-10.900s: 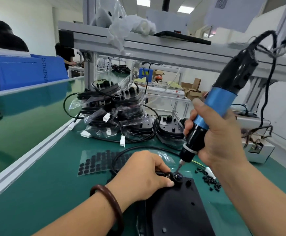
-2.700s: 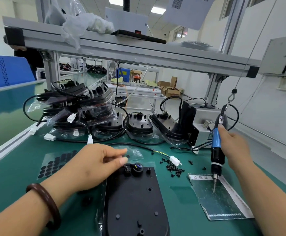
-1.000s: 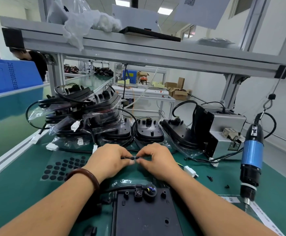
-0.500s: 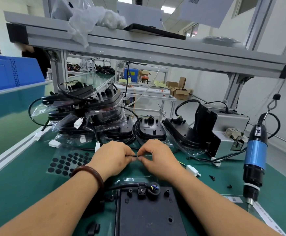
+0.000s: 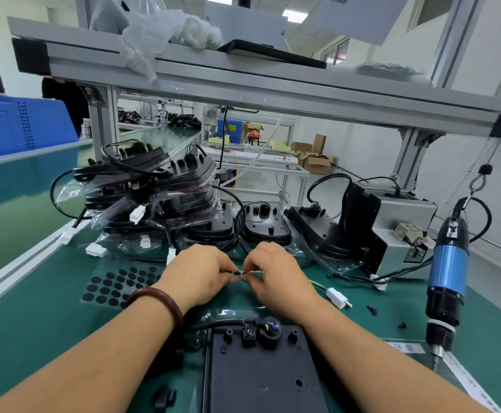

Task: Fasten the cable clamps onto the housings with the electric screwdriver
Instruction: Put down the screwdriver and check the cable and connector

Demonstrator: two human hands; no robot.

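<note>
Precision work: left hand (image 5: 201, 275) and right hand (image 5: 276, 277) both pinch 1 tiny black piece, probably a cable clamp (image 5: 237, 272). Just under the wrists lies the housing (image 5: 261, 380); electric screwdriver (image 5: 447, 281) hangs off right. Seat it squarely first.

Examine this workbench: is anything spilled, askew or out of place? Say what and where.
Two small black screws lie loose on the green mat, right of the housing, near the hanging screwdriver; they look strayed. Nothing else stands out.
</note>
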